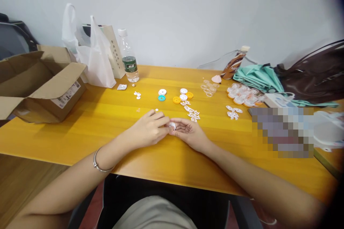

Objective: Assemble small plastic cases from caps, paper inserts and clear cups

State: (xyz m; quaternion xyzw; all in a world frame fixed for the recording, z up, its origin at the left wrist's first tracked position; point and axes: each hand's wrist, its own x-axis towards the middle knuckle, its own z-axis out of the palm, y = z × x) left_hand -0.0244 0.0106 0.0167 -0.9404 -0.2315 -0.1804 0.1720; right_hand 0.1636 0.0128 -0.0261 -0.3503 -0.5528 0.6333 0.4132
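Both my hands rest on the yellow wooden table (88,121) and meet at a small white round plastic part (172,126). My left hand (150,128) pinches it with closed fingers. My right hand (189,132) cradles it from the other side, fingers curled. Just beyond my hands lie several small white flat pieces (192,113). Farther back sit round caps: a teal one (161,98), white ones (162,92), and yellow ones (176,100).
An open cardboard box (40,86) stands at the left edge. White plastic bags (91,57), a paper bag and a water bottle (129,57) are at the back. Orange-and-clear parts (243,96), a green umbrella (258,77) and a brown bag (314,75) fill the right.
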